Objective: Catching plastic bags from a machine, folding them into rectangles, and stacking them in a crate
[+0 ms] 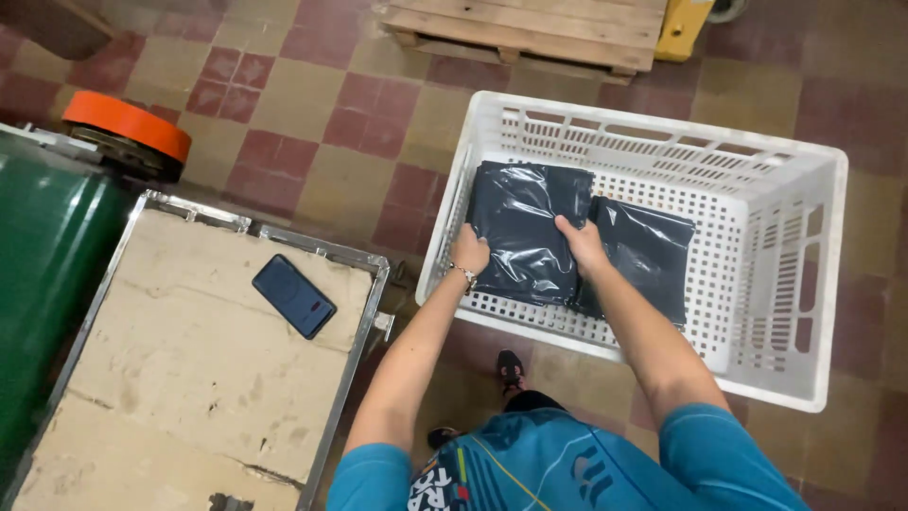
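Far left: green drum (43, 265) at the frame edge, orange disc (128, 125) just beyond it on the floor.

Next right: metal-framed table (364, 326) topped with worn board. Dark blue phone (293, 295) lies flat on the board, toward its far right corner, tilted diagonally. Nothing touching it.

Centre: both arms reach forward into a white slotted crate (785, 284) sitting on the red-and-tan tile floor, just right of the table.

Left hand (469, 252): on the left edge of the dark bag (525, 232), fingers curled round that edge, gripping it. Bracelet on the wrist.

The bag is a folded garment in a clear, glossy wrap; it sits in the crate's left half, against the near-left wall, lying on the crate floor or just above it; can't tell which.

Right hand (584, 246): on the right edge of the same bag, fingers closed over it, thumb side on top. So both hands hold the one bag, one on each side.

Second bag (648, 260): same kind, flat on the crate floor just right of the first, partly tucked under its right edge. Rest of the crate floor to the right shows bare slots.

Far centre: wooden pallet (530, 28) on the floor beyond the crate, with a yellow block (683, 26) at its right end.
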